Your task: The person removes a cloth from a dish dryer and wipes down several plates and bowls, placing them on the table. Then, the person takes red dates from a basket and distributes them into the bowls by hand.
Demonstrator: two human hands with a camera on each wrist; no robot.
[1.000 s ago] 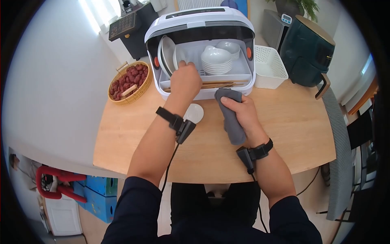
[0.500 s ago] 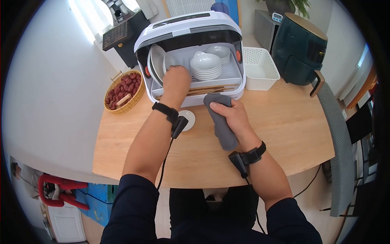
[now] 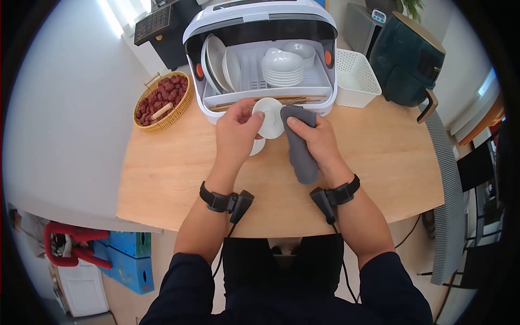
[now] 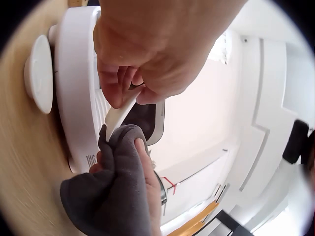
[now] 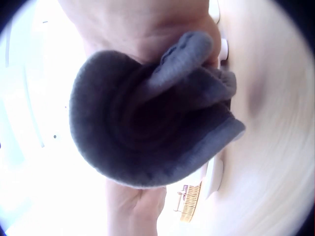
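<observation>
The left hand (image 3: 236,129) pinches a small white dish (image 3: 270,123) by its edge, tilted up in front of the white dish cabinet (image 3: 319,108). In the left wrist view that dish (image 4: 118,114) appears edge-on between thumb and fingers. Folded grey cloth (image 3: 301,151) is gripped by the right hand (image 3: 323,142), its top end against or close beside the dish's right edge. Another small white dish (image 3: 258,146) lies on the table, partly hidden by the left hand. The cloth (image 5: 147,123) fills much of the right wrist view.
Inside the open cabinet stand plates (image 3: 215,62), stacked bowls (image 3: 283,69) and chopsticks (image 3: 298,99). A basket of dark red fruit (image 3: 162,105) sits left; a white perforated basket (image 3: 357,81) and a dark green appliance (image 3: 403,62) stand right.
The left hand has come out of the cabinet toward the cloth and now holds up a small white dish. The right hand still grips the cloth. The camera view has shifted.
</observation>
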